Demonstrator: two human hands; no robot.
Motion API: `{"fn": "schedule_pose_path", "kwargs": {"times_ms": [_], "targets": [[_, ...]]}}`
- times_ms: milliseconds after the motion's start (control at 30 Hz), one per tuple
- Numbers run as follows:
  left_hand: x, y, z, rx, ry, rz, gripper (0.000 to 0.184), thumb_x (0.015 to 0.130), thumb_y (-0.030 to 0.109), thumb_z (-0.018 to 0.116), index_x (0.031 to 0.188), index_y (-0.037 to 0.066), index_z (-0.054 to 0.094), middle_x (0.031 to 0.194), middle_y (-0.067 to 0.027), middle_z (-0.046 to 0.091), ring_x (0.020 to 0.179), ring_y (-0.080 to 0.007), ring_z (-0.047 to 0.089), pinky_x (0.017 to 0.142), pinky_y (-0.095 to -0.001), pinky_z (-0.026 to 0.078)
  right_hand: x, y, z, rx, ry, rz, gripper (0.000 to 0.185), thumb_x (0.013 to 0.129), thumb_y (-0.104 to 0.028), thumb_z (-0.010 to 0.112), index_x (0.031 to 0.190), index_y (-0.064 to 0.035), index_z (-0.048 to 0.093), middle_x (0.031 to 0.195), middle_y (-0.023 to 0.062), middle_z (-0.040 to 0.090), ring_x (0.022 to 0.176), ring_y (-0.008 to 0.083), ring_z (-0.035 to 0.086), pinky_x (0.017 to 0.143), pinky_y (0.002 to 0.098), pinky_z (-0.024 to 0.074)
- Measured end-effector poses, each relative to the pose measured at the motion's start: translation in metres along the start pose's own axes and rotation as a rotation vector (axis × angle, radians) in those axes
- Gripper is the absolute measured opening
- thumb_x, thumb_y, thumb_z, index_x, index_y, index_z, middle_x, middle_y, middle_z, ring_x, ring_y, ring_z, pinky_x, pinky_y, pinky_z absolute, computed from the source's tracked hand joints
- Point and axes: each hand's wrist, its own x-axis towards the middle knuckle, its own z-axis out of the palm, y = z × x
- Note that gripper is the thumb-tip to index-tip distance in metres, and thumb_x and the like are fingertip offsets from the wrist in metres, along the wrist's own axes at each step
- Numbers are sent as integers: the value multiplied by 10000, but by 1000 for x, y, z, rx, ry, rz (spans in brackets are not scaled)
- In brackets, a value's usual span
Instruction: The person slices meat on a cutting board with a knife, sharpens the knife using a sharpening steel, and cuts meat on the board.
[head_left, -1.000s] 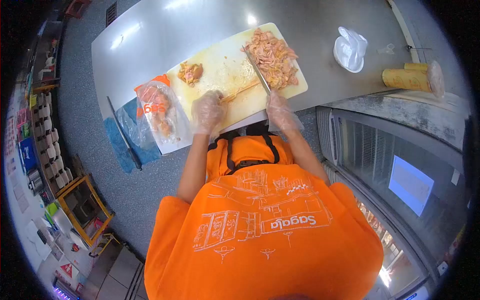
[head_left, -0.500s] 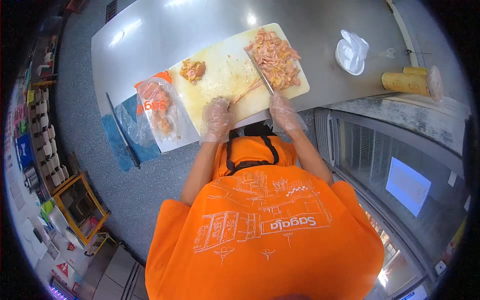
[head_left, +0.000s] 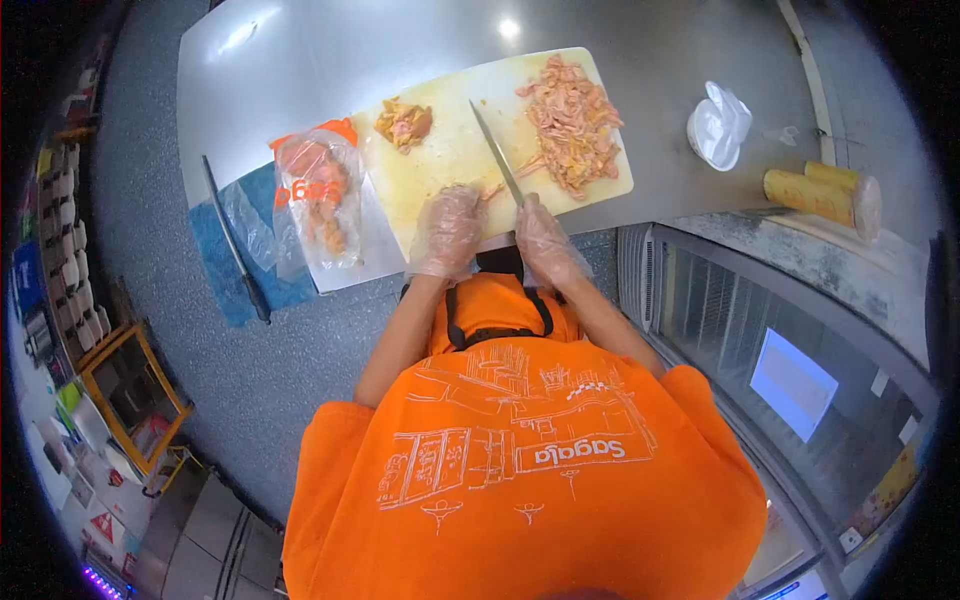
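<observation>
Both hands wear clear plastic gloves at the near edge of a pale cutting board [head_left: 465, 150]. My right hand [head_left: 545, 240] is closed round the handle of a knife [head_left: 495, 150], whose blade points away from me across the board. My left hand [head_left: 450, 230] is closed, its fingers curled on the board around the end of a thin strip of raw meat [head_left: 497, 188]. To the right of the blade lies a large pile of cut raw meat [head_left: 572, 125]. A smaller piece of yellowish raw meat [head_left: 404, 124] sits at the upper left.
Left of the board, a clear bag [head_left: 325, 190] with orange print holds more meat. Beyond it, a sharpening steel [head_left: 235, 245] lies across a blue cloth [head_left: 215, 275]. A white plastic container [head_left: 718, 125] and yellow rolls [head_left: 820, 195] stand on the right of the metal table [head_left: 330, 65].
The knife has moved left, away from the cut pile toward my left hand. My right hand has come closer to my left hand. The view has shifted slightly.
</observation>
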Motion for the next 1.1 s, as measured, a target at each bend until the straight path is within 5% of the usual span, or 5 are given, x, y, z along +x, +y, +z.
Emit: {"fn": "schedule_pose_path", "kwargs": {"times_ms": [267,433,633,833,1100], "targets": [[8,-3,-7,147,-109,-17,192,903,215,678,891,28,723,820,-222,676,835,-420,662,786,-509,528,170,-30,-1,126,118,51,366,1017,-150,453,1302,78,477,1049,316,667,958,482,657,843,548,540],[21,32,-51,271,-190,-154,210,901,218,729,869,11,714,763,-182,701,729,-342,700,702,-454,553,100,-21,-33,184,49,148,294,1032,-223,472,1196,18,511,980,326,666,924,511,648,810,587,508],[33,-3,-39,-841,-228,-706,152,907,124,763,882,-6,687,679,-16,617,629,-137,666,567,-328,524,-9,15,-33,105,-71,236,304,1028,-238,504,1217,0,509,962,329,650,939,537,622,816,609,481],[47,35,-36,-226,268,113,113,909,111,750,870,38,673,835,-109,703,673,-220,678,617,-347,550,-15,24,-50,263,189,245,298,1029,-257,504,1156,11,531,985,341,650,975,542,621,847,608,479],[17,11,-9,197,154,291,135,754,114,768,865,101,691,1148,-102,662,985,-321,641,850,-448,522,-19,-1,-49,227,21,164,253,1040,-233,477,1072,17,503,936,301,630,924,516,623,808,595,488]]}}
